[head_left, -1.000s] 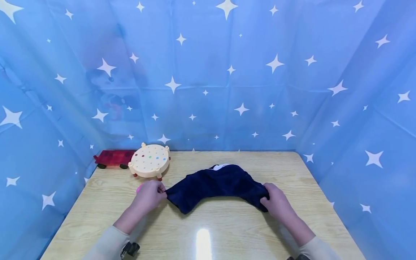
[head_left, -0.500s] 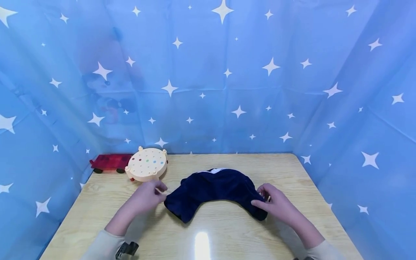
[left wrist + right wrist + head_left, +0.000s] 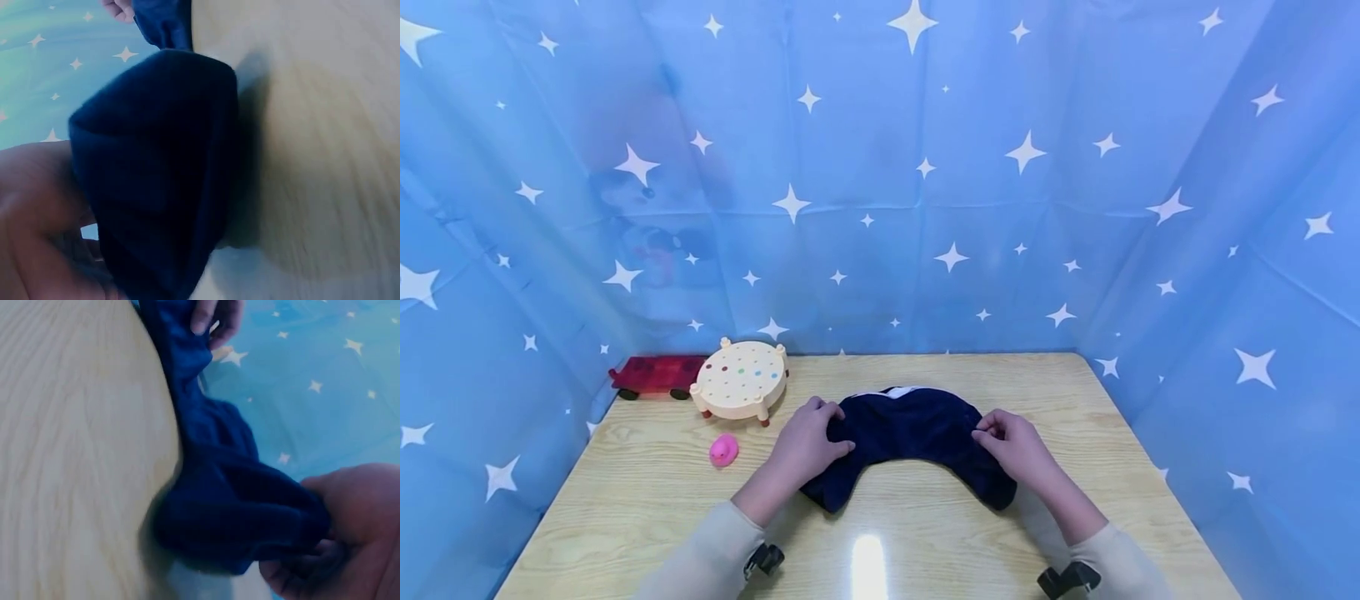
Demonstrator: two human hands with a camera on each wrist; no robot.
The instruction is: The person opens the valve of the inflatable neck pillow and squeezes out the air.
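Note:
An arch-shaped navy cloth piece with a white strip along its top edge lies on the wooden table. At its left part is my left hand, thumb and fingers spread apart over the cloth. Across from it, my right hand pinches the upper edge of the right part between thumb and forefinger. In the left wrist view the left end of the cloth stands up in a fold beside the hand. Close by the right palm, the folded right end of the cloth fills the middle of the right wrist view.
A pink rubber duck sits left of the left hand. Behind it a round cream toy table with colored dots leans beside a red plaid wheeled toy. A starry blue curtain surrounds the table.
Both hands let go of the cloth's ends and moved inward along it, the left one farther. The pink duck came into view from behind the left hand. The arch now lies lower and more curved.

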